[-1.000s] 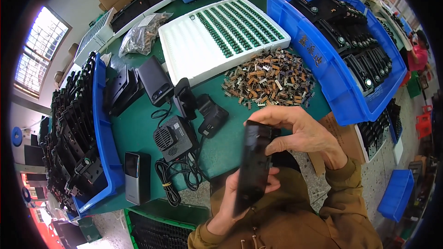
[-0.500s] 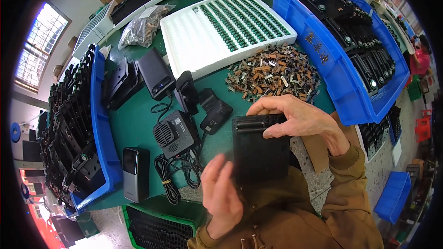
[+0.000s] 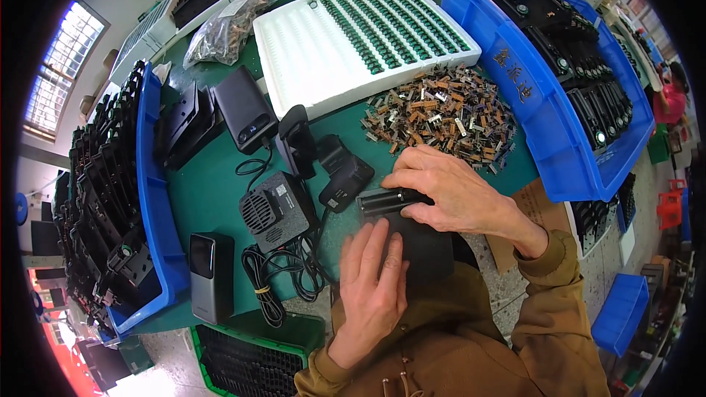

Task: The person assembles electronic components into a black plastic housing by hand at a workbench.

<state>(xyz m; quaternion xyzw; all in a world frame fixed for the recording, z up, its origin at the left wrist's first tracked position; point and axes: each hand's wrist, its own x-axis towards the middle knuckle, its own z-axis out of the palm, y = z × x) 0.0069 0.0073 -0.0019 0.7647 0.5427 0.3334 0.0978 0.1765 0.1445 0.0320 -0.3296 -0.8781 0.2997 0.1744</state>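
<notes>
My right hand [image 3: 462, 192] grips the far edge of a flat black plastic housing [image 3: 426, 246], thumb on top and fingers curled round the rim. A rounded, glossy ridge runs along that edge, and part of it is hidden by the fingers. My left hand [image 3: 371, 287] lies with fingers stretched out over the housing's left side. The housing is tilted over my lap at the front of the green table [image 3: 209, 195]. Beyond my right hand is a heap of small brown and silver metal parts [image 3: 448, 114].
A white foam tray [image 3: 301, 66] holds rows of small green parts. Blue bins of black parts stand at the left [image 3: 158, 198] and right [image 3: 548, 132]. Between them are a power bank [image 3: 212, 279], a small fan unit [image 3: 276, 209] and coiled cables [image 3: 268, 294]. A green-rimmed crate [image 3: 198, 353] sits below.
My left hand has moved right and come down onto the housing. My right hand, still gripping it, has shifted slightly left, and the housing's far edge has moved left and tilted.
</notes>
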